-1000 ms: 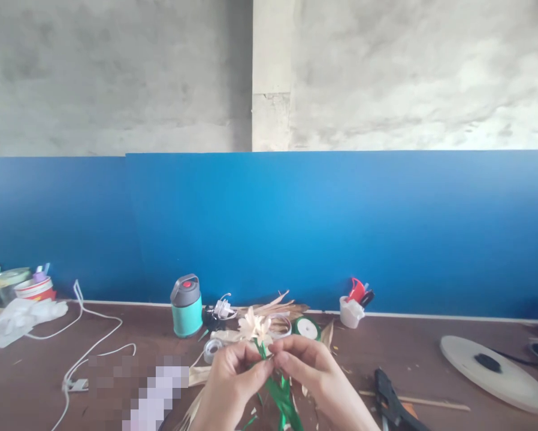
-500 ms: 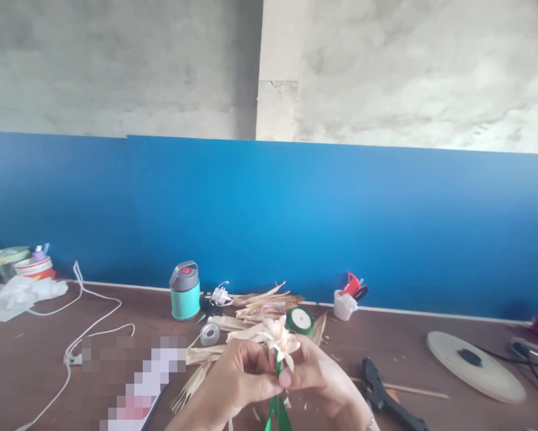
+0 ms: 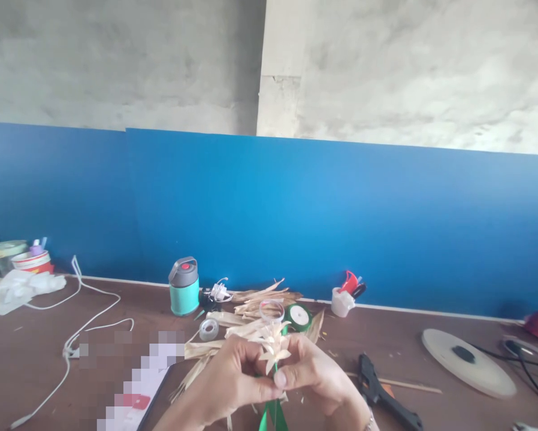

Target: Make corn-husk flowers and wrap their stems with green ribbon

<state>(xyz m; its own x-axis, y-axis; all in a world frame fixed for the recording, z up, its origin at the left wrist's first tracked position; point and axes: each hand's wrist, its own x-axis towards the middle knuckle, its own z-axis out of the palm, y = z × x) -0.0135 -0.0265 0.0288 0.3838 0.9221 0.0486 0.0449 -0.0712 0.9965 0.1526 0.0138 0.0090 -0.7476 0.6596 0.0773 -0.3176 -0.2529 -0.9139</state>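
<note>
Flower shift: flower [image 3: 274, 346] sits slightly lower between the fingers than half a second ago; both hands kept their place.
Flower look: small head of pale, straw-coloured, pointed petals on a green stem [image 3: 272, 414].
Grip: left hand [image 3: 230, 383] and right hand [image 3: 316, 377] both pinch the stem just under the head.
Where: above table [image 3: 431, 407], bottom centre.
Hidden: stem's lower end cut off by frame edge; petals blurred.
Axis: near upright, head up.
</note>
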